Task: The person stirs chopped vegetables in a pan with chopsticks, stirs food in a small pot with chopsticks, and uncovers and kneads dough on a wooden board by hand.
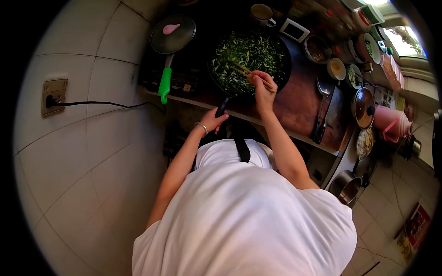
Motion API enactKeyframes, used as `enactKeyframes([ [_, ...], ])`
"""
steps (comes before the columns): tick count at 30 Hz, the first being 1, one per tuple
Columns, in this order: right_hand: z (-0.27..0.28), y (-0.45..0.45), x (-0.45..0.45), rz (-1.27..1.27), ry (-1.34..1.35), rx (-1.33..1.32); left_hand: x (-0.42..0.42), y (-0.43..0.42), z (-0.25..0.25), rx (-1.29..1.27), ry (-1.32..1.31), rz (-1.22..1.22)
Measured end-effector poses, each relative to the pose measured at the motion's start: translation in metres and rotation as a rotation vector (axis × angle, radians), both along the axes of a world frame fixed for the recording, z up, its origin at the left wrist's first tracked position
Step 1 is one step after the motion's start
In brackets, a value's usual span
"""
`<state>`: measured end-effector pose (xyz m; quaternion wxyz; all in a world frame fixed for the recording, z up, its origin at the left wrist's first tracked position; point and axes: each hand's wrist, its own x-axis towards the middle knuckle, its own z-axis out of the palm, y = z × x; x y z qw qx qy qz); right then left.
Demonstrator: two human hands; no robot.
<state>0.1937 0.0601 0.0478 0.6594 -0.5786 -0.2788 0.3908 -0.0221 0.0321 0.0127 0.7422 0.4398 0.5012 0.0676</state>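
A wide dark pan full of chopped greens sits near the counter's front edge. My left hand, with a bracelet at the wrist, is closed around the pan's black handle, which points toward me. Wooden chopsticks are gripped in my right hand over the near side of the pan. Their tips reach into the greens and are partly blurred.
To the left, a lidded pan with a green handle stands on a cooker. A ladle, bowls, a glass lid and a pink thermos are at right. A cup stands behind.
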Motion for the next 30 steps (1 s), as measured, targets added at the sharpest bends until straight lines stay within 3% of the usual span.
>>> enactKeyframes([
  [2,0.011,-0.009,0.000,-0.015,-0.071,0.027,0.001,0.002,0.000,0.000,0.001,0.000],
  [4,0.017,-0.024,-0.003,0.110,-0.458,0.082,0.000,-0.001,-0.005,0.007,0.049,-0.017],
  [5,0.020,-0.028,-0.009,0.153,-0.505,0.090,0.000,-0.001,-0.006,0.008,0.049,-0.015],
  [8,0.003,-0.004,-0.022,0.218,-0.528,0.225,-0.001,-0.001,-0.007,0.039,0.032,-0.028],
  [10,-0.028,0.031,-0.001,0.114,-0.615,0.240,-0.001,-0.001,-0.006,0.022,0.052,-0.031],
  [14,-0.005,0.054,0.045,0.042,-0.449,0.111,0.000,-0.001,-0.001,0.031,0.028,-0.010],
  [20,-0.010,0.071,0.059,0.019,-0.634,0.144,0.001,-0.003,-0.005,0.029,0.083,-0.014],
  [21,-0.033,0.063,0.056,0.079,-0.738,0.261,0.000,-0.002,-0.004,0.032,0.083,-0.015],
  [23,-0.023,0.036,0.049,0.322,-0.674,0.210,-0.002,0.000,-0.002,0.047,0.078,-0.021],
  [28,0.063,0.045,0.068,0.659,-0.766,-0.021,-0.024,-0.002,0.005,0.051,0.120,-0.092],
  [30,0.075,0.086,0.066,0.986,-0.749,-0.007,-0.035,-0.005,0.004,0.023,0.136,-0.138],
])
